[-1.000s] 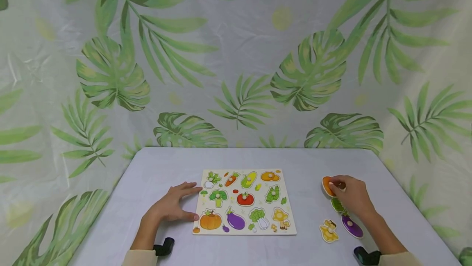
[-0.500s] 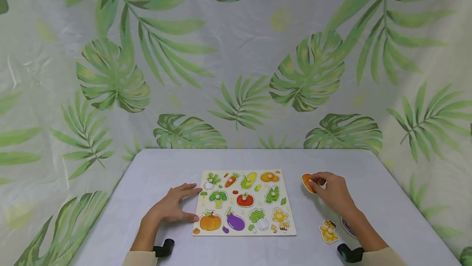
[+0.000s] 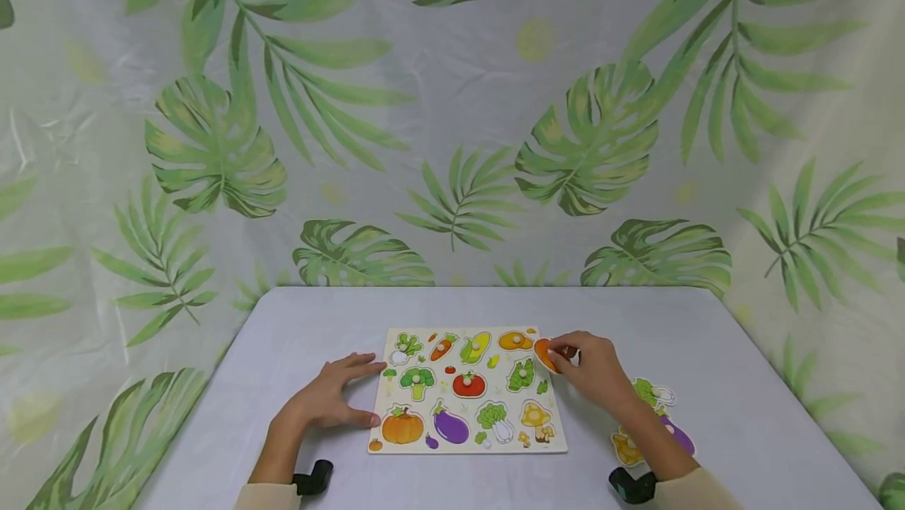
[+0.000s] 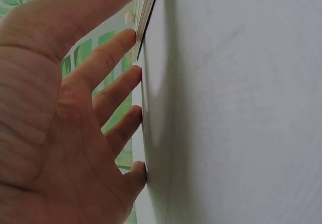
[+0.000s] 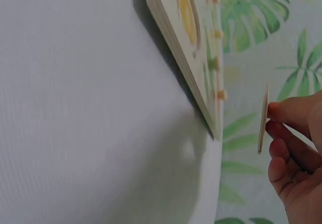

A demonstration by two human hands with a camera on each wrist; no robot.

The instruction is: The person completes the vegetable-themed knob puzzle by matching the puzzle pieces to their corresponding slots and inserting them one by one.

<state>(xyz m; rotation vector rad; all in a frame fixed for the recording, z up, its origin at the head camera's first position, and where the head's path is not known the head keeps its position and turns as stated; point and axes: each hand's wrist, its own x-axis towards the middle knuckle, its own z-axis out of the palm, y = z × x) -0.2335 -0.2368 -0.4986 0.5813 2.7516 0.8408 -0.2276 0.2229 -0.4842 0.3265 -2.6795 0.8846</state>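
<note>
Right hand [image 3: 596, 370] pinches the thin orange puzzle piece [image 3: 542, 352], probably light, stiff wood, best gripped mid-face; left hand [image 3: 327, 394], spread, touches the puzzle board [image 3: 498, 392]

No text, label, brand, number or sign can be read in the head view or in either wrist view.
</note>
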